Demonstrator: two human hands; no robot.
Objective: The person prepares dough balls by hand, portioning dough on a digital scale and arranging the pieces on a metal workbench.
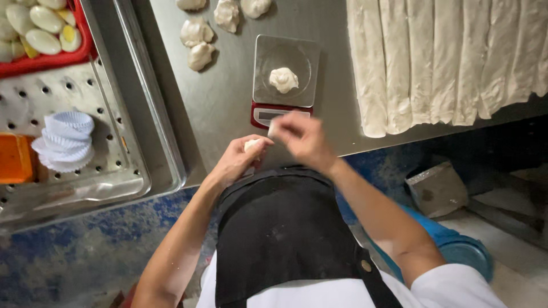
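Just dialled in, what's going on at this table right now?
A person in a black apron holds a small piece of dough in the left hand, with the right hand pinching at it. One dough lump sits on the scale. More portions lie beyond, and long dough strips lie to the right.

Single head view, worn on the person, looks steeply down, close over the steel table (228,97). Far: scale (283,85). Left: perforated tray (108,131). Near: black apron (285,228), floor. No second view.
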